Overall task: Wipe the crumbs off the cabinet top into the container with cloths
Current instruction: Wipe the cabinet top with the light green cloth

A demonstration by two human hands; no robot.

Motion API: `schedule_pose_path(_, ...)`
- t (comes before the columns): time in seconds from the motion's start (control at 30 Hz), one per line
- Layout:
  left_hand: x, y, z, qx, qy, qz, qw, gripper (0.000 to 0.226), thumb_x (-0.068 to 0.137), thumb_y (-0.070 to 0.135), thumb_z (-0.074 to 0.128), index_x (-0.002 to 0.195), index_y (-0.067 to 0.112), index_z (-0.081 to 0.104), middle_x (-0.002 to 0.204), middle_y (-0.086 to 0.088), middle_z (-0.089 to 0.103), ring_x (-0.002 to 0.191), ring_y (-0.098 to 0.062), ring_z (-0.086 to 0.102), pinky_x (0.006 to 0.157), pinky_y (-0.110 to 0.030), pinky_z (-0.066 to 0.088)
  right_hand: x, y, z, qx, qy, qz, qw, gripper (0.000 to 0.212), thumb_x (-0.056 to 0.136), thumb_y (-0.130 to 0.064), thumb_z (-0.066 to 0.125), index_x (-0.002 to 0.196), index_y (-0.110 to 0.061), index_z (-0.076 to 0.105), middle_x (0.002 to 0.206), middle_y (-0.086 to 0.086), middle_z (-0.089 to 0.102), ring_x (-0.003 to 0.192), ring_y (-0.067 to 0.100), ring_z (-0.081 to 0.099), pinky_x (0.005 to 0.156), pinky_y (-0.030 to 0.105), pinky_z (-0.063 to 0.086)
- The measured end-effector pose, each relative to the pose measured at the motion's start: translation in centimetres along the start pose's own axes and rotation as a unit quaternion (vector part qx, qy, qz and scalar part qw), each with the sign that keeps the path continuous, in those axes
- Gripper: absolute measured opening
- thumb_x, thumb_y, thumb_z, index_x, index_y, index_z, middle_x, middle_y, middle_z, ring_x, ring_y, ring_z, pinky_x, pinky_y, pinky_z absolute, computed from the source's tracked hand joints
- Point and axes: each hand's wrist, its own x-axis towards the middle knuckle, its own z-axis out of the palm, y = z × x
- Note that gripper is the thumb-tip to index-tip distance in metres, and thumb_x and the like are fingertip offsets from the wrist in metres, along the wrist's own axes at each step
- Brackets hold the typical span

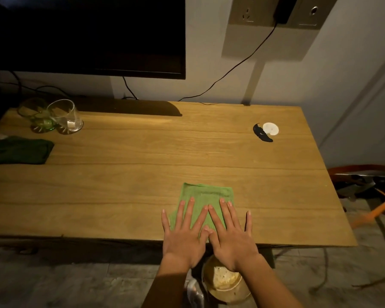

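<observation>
Just under the near edge of the table (142, 174) sits a round bowl (231, 295), partly hidden by the right wrist. It holds a pale heap of crumbs (222, 277). It seems to be put there so that whatever is dragged off the edge drops straight in. Something silvery (195, 292) lies beside it; I cannot tell what it is.

Both hands lie flat on a light green cloth (207, 196) close to that edge. The left hand (182, 232) and right hand (231, 236) are side by side, thumbs touching. Their fingers (191, 210) are straight and spread, pressing down and not gripping. Flat palms like this probably keep the whole cloth against the wood so that crumbs are trapped ahead of it as it is pulled toward the bowl. No loose crumbs show on the bare wood in this dim light.

At the far left a second, dark green cloth (18, 150) lies folded and untouched. Behind it are a clear glass (65, 115) and a green glass (35, 116), both apparently empty. Far right are a white disc (270, 128) and a black scrap (261, 134), touching.
</observation>
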Motion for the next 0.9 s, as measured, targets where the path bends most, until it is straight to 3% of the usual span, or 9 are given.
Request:
schedule_pose_path(0.6,28.7,1.0,-11.9,0.003,0.094,-0.015,0.995,0.053,0.096,0.056,-0.004,0.144,0.051,-0.025,0.155,0.009,-0.037,0.142,-0.016,-0.035,0.106,-0.066,-0.022,26.6,10.2,-13.2,-0.017,0.078,0.004,0.997,0.060,0.093,-0.059,-0.006,0.148,-0.042,-0.025,0.154,-0.005,-0.039,0.139,0.014,-0.039,0.105,0.060,-0.029)
schedule_pose_path(0.9,36.4,1.3,-15.0,-0.002,0.106,-0.015,0.994,0.053,0.097,0.057,-0.004,0.146,0.050,-0.022,0.158,0.007,-0.032,0.144,-0.018,-0.031,0.107,-0.068,-0.020,33.9,13.3,-16.4,-0.015,0.101,-0.009,0.995,0.061,0.094,-0.060,-0.002,0.150,-0.044,-0.020,0.158,-0.005,-0.032,0.143,0.014,-0.033,0.108,0.062,-0.025)
